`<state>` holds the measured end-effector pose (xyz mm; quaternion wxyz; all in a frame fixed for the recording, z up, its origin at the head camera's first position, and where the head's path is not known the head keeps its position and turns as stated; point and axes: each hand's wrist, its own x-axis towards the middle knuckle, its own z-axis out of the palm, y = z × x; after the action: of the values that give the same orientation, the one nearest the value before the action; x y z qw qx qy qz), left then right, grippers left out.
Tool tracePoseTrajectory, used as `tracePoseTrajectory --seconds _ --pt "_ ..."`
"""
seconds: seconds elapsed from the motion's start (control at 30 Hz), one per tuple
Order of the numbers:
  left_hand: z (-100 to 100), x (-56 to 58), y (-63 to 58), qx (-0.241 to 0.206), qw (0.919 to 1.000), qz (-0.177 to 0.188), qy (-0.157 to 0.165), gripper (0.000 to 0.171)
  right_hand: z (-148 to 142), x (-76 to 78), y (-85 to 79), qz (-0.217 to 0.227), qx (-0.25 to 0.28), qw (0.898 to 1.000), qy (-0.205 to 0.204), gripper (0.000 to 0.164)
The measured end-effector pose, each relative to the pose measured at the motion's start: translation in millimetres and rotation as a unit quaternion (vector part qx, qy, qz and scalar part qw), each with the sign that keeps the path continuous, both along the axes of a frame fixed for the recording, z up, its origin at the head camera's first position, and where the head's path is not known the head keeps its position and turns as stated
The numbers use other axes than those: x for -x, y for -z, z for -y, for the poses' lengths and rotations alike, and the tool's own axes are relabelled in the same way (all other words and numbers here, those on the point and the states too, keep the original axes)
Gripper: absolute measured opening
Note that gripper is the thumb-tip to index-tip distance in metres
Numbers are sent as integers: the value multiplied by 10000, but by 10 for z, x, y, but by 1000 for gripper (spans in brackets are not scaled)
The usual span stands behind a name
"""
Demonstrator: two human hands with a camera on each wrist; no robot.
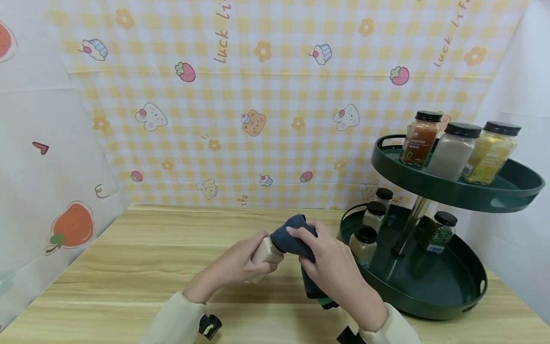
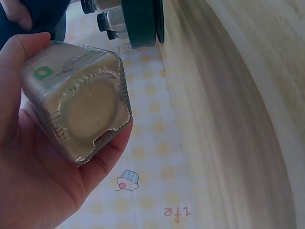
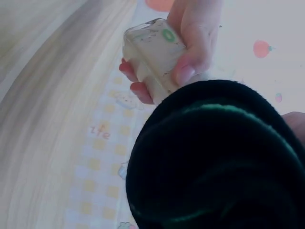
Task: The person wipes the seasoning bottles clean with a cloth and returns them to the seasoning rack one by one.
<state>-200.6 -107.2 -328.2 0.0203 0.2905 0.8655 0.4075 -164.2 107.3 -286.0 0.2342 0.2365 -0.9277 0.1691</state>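
Over the middle of the table, my left hand [image 1: 236, 262] grips a square glass spice jar [image 1: 267, 252] by its sides. The jar is tilted, and its bottom [image 2: 90, 107] faces the left wrist camera. A pale content fills it, and a green mark shows on one side in both wrist views. My right hand [image 1: 335, 263] pinches a dark blue cloth [image 1: 294, 234] with a green underside around the jar's top end, so the lid is hidden. Part of the cloth hangs below that hand; in the right wrist view its folds [image 3: 214, 152] cover much of the picture.
At right stands a two-tier green round rack [image 1: 429, 306]. Its upper tray bears a pepper jar [image 1: 420, 138], a jar of whitish content [image 1: 454, 152] and a yellow jar [image 1: 491, 152]. Several black-lidded jars, one with green flakes [image 1: 441, 232], sit below. A checked cloth [image 1: 275, 157] hangs behind.
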Motion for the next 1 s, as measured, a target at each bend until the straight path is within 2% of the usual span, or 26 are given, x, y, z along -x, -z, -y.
tracePoseTrajectory --seconds 0.23,0.43,0.63,0.87,1.0 --pt "-48 -41 -19 -77 9997 84 204 39 -51 143 112 -84 -163 9989 438 42" --pt "-87 -68 -76 -93 9995 -59 284 43 -44 174 166 257 -215 9981 524 46" --pt "-90 -68 -103 18 9997 -144 210 39 -40 100 58 179 155 9970 733 48" --pt "-65 -55 -84 58 9998 -92 136 39 26 -85 -78 178 113 9988 432 52" --pt "-49 -58 -82 52 9999 -55 110 39 44 -98 -77 74 63 9993 359 52"
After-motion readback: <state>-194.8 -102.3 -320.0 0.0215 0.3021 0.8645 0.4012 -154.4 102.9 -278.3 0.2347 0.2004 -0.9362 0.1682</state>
